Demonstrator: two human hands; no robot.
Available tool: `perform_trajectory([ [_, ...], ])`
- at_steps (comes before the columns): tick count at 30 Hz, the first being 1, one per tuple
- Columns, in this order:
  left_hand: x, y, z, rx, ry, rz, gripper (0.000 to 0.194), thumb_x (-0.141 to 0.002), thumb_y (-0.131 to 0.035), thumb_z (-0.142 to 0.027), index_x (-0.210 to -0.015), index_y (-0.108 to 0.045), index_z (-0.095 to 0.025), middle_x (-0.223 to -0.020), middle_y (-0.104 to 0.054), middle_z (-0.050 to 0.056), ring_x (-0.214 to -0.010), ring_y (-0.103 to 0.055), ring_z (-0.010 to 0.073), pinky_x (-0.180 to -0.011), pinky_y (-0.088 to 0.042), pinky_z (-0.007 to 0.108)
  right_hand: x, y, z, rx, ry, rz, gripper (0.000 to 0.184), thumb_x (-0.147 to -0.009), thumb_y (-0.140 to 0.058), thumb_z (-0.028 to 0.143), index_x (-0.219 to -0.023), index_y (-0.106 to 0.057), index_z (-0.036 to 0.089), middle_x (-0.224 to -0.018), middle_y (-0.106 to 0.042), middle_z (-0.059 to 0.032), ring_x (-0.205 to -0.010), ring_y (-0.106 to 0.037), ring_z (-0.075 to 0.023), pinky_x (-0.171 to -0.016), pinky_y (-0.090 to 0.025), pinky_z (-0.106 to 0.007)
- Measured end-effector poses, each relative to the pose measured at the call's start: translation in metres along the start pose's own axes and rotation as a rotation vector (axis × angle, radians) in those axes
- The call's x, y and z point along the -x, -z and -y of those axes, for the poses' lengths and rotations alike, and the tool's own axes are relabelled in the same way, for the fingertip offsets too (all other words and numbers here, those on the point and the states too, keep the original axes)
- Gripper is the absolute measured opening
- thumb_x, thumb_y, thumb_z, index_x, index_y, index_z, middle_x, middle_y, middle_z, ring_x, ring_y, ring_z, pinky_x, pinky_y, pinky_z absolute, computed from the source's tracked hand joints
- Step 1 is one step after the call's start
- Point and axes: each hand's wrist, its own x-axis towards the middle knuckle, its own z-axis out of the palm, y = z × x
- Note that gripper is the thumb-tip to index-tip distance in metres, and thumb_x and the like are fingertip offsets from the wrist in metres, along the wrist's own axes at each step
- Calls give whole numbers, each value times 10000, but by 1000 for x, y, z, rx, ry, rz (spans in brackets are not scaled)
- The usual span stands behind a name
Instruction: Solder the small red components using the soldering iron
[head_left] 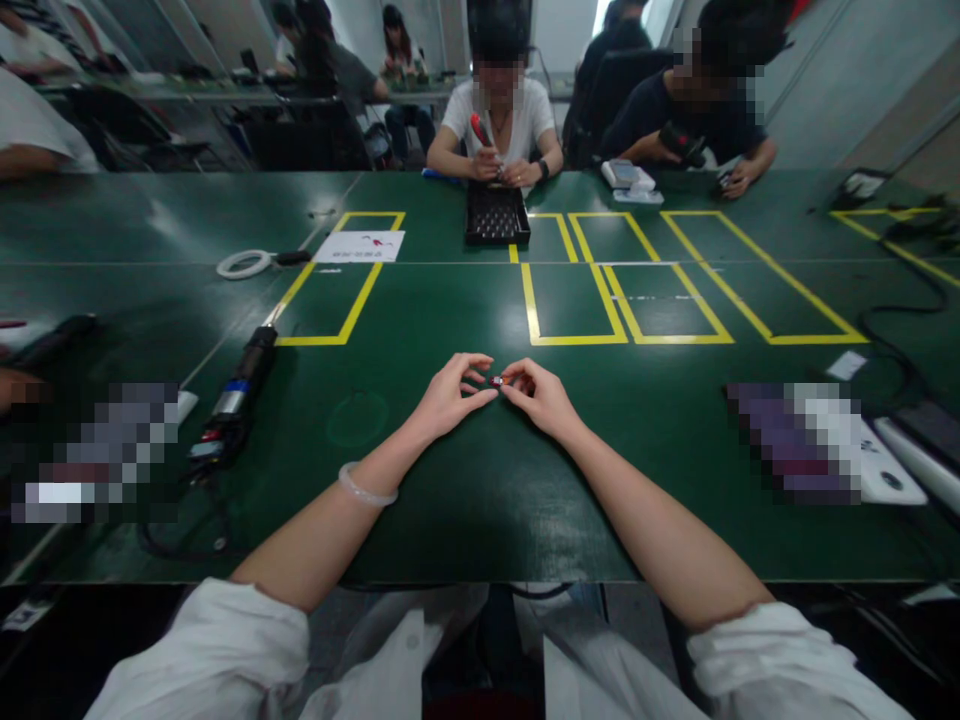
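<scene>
Over the green table, both my hands meet around a tiny part (498, 381) with black, white and red-orange areas, too small to name. The fingertips of my right hand (541, 396) are closed in a pinch on it. My left hand (454, 394) is just to its left, thumb and fingers curved and apart, close to the part; whether a fingertip touches it I cannot tell.
The green table (442, 520) has yellow tape outlines (577, 340). An electric screwdriver (236, 400) with a cable lies on the left, near a paper sheet (360, 246). Opposite, a person works behind a black tray (496, 215). Phones (889, 470) lie to the right.
</scene>
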Motion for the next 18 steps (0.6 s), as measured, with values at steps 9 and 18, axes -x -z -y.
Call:
perform_trajectory([
  [9,21,69,-51,-232,-98,-156,454,-842,-593,-442,-1241,-550,-231,-1317,-505,82,-1127,-568,224,-917,-518,373,0,0,6,-25,-50,16,192,-815,-647,323,-933,-591,182,-762,-598,10,-581,-485,-98,-571,-407,-237],
  [18,129,182,34,-999,240,-335,602,-869,-456,-545,-1285,-489,-111,-1354,-492,183,-1297,-424,320,-1089,-343,471,1,0,5,-26,-55,15,202,-815,-646,332,-943,-598,183,-761,-601,11,-585,-483,-100,-573,-402,-239],
])
